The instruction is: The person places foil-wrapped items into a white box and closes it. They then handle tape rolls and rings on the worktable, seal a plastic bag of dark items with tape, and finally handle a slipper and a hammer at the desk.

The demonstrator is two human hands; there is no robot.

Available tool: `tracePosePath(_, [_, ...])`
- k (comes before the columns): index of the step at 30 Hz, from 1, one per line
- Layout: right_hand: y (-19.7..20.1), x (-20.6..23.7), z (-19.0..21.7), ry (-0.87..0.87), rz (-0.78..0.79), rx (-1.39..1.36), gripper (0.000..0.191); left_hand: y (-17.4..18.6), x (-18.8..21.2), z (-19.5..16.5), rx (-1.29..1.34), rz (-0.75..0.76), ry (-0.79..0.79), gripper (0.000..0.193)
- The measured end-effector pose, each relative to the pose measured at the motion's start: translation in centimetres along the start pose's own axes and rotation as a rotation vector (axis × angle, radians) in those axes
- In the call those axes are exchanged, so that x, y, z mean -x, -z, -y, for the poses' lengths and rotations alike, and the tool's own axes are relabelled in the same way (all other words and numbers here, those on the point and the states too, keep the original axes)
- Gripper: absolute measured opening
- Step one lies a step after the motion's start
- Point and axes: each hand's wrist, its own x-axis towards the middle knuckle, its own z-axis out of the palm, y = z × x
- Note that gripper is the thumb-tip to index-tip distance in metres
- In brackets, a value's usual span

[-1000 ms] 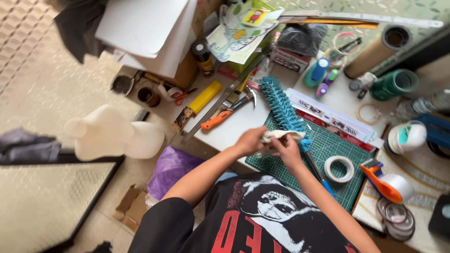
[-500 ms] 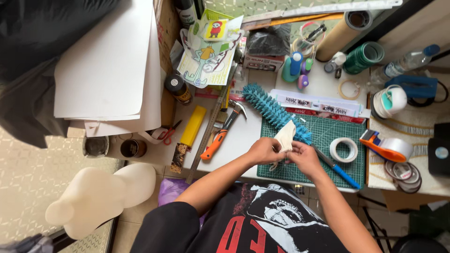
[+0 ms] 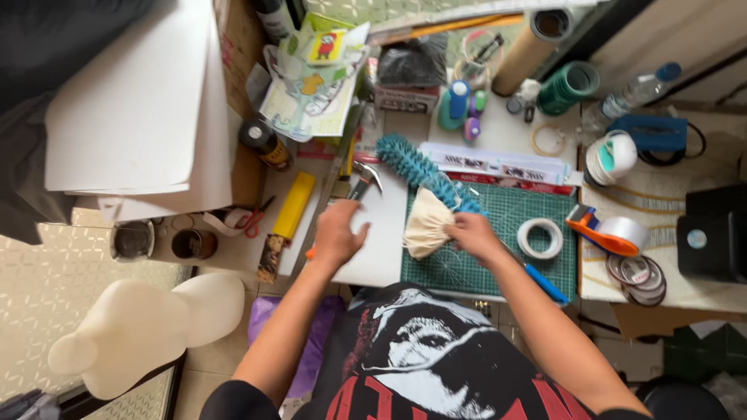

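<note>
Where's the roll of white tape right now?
In the head view, the white tape roll lies flat on the green cutting mat, just right of the right hand, left of the orange tape dispenser.

A cluttered white table (image 3: 389, 257) carries a green cutting mat (image 3: 498, 257), a tape roll (image 3: 540, 237), a hammer (image 3: 359, 185) and a yellow box (image 3: 294, 205)

A flat white cardboard box with red-and-black printed side (image 3: 405, 99) stands at the desk's back, under a black bag. A long white label strip with dark print (image 3: 498, 165) lies just behind the green cutting mat.

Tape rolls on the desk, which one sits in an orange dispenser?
The silvery roll right of the green cutting mat. The small white roll lies loose on the mat.
</note>
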Motion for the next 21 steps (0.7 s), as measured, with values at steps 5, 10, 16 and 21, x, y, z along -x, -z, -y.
tracePosePath(5, [-3.2, 0.4, -0.6, 0.19, 0.066, 0.185, 0.014, -3.4, -0.3, -8.6, -0.11, 0.229, -0.507, 0.044])
tracePosePath(10, [-0.1, 1.8, -0.6, -0.093, 0.27, -0.215, 0.012, -3.9, -1.2, -9.9, -0.213, 0.298, -0.676, 0.047])
tracePosePath(16, [0.1, 3.1, 0.4, 0.282, 0.009, 0.277, 0.029, -4.7, -4.0, -11.8, -0.401, 0.665, -0.704, 0.029])
tracePosePath(21, [3.9, 4.8, 1.4, 0.114, -0.264, 0.586, 0.036, -0.2, -5.4, -11.9, -0.439, 0.631, -0.728, 0.031])
